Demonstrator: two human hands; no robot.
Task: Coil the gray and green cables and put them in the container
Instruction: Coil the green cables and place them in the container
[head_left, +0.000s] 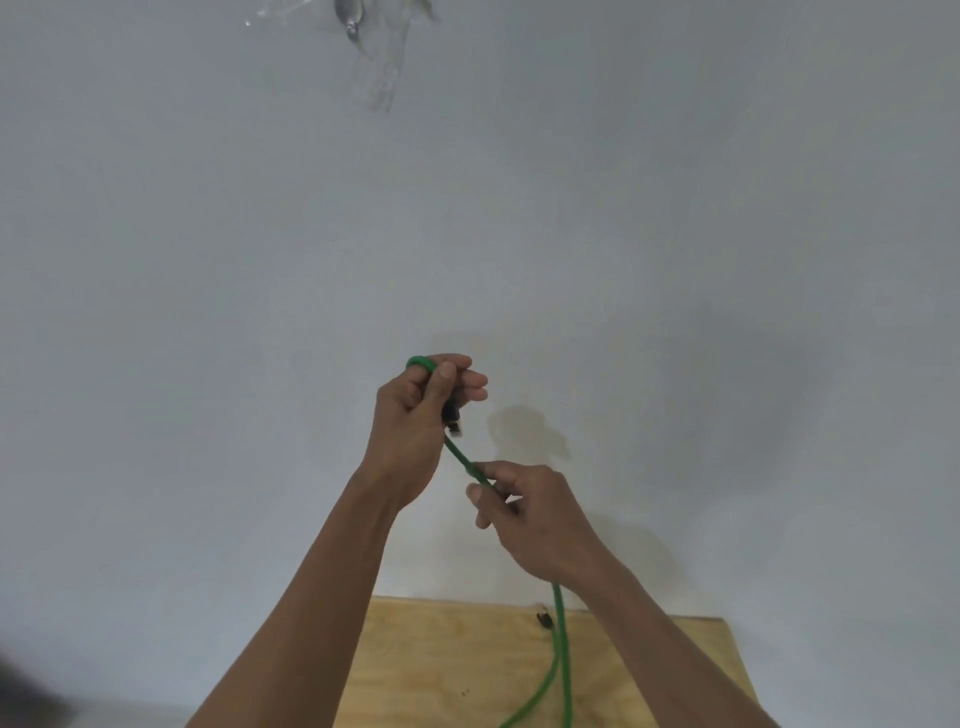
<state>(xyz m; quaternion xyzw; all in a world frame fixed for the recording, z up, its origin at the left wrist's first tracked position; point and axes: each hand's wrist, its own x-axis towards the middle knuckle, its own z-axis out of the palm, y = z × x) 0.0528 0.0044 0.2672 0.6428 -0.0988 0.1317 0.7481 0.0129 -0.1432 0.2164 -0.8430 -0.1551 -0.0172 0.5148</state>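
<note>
Head view: both hands are raised in the lower middle of the frame, in front of a plain pale wall (208, 260) that fills most of the picture and leaves wide bare room on every side of them. The left hand (421, 410) is curled round the green cable (560, 639); a small loop of it shows over the top of the fingers, and a dark plug end (452, 415) pokes out just under the thumb. From there the cable runs down and to the right in a short taut stretch to the right hand (524, 512), which pinches it between thumb and fingertips.

Below the right wrist the cable drops in two strands over a light wooden table (441, 665) at the bottom centre, whose far edge meets the wall. Both strands are cut off by the lower frame edge. A small dark piece (545, 619) beside the strands is too blurred to identify. At the top centre, a shiny transparent object (382, 62) is cut off by the frame and hard to make out.
</note>
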